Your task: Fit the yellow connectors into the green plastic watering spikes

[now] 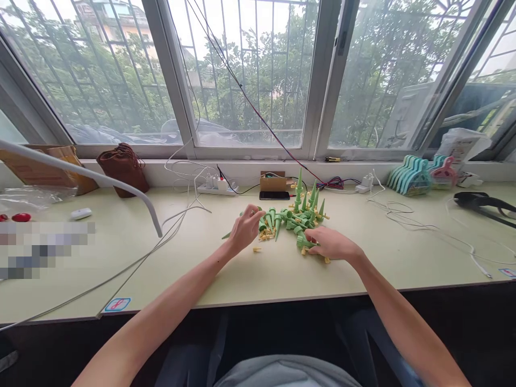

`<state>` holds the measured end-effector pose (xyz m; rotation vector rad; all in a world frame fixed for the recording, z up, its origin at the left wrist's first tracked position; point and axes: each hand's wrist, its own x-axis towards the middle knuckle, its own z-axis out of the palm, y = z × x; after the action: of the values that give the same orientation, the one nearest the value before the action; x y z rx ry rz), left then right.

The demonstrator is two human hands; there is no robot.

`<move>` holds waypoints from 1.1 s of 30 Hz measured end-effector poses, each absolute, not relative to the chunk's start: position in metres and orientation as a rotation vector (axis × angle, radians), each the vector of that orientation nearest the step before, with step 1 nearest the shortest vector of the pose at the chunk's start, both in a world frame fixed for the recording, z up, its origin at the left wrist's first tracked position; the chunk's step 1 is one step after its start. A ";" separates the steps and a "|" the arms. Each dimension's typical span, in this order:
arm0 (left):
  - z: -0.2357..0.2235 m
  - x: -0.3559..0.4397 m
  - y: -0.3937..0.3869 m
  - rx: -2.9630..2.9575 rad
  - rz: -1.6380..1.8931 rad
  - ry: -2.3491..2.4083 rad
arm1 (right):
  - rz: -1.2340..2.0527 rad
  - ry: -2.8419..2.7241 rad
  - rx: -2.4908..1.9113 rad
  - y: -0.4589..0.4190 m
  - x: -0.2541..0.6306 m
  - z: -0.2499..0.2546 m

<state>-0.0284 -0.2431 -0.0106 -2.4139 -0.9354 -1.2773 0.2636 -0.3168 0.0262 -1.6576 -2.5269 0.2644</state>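
Where hands reach, green spikes mostly between

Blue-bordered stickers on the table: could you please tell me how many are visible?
2: a left sticker by the front edge of the table, and a right sticker, partly cut off by the picture's border.

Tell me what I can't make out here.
All in the head view:
What the left hand grips, if anything: hidden by the hand itself.
What lies beneath the right hand: covered by its back.
Far left: a pixelated patch masks whatever is there.
Black object: cut off by the right edge.
Yellow pieces: details too small.
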 end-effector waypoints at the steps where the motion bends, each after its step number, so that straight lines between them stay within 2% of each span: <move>1: -0.011 -0.027 -0.244 -2.419 -1.292 -0.896 | 0.259 -2.533 -1.645 -0.317 0.264 0.026; 15: -0.008 -0.019 -0.252 -2.412 -1.426 -0.816 | 0.154 -2.309 -1.558 -0.287 0.271 0.043; 22: -0.008 -0.018 -0.253 -2.409 -1.457 -0.834 | -0.056 -2.159 -1.740 -0.262 0.261 0.028; 33: -0.008 -0.017 -0.253 -2.428 -1.483 -0.873 | -0.066 -2.167 -1.678 -0.265 0.261 0.020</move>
<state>-0.0173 -0.2530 -0.0082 -2.4276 -0.8734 -1.4831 0.2612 -0.2648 0.0196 -1.6779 -2.1670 -0.0661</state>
